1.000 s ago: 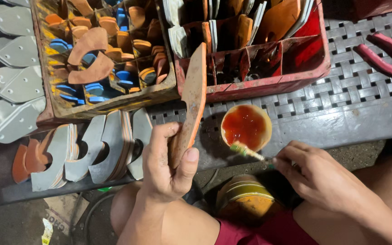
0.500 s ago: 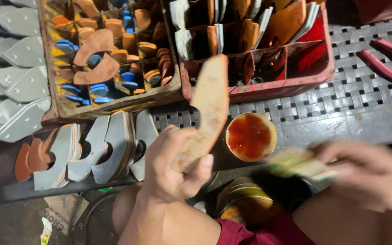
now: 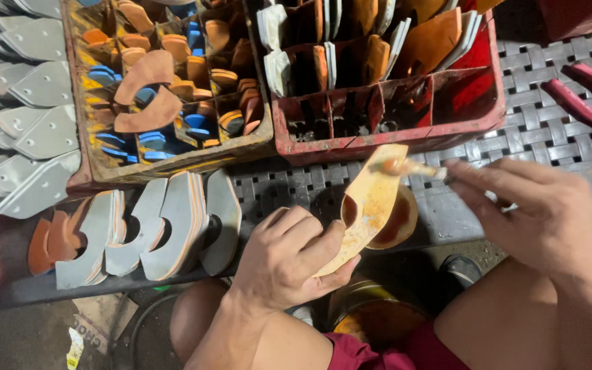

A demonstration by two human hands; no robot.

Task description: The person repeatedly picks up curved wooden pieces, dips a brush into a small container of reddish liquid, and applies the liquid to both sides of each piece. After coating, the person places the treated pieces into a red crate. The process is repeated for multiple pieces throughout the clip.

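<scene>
The left hand point(image 3: 289, 257) curls palm-down around the lower end of a tan, curved leather sole piece point(image 3: 368, 205), thumb pressed under its edge, holding it tilted up and away from the body. The right hand point(image 3: 539, 216) reaches in from the right, fingers pinched on a small glue-smeared brush point(image 3: 412, 166) whose tip touches the top of the sole piece. Just behind the piece, partly hidden, sits a small round bowl of orange glue point(image 3: 399, 223). Beyond both hands stands a red plastic crate point(image 3: 392, 140).
</scene>
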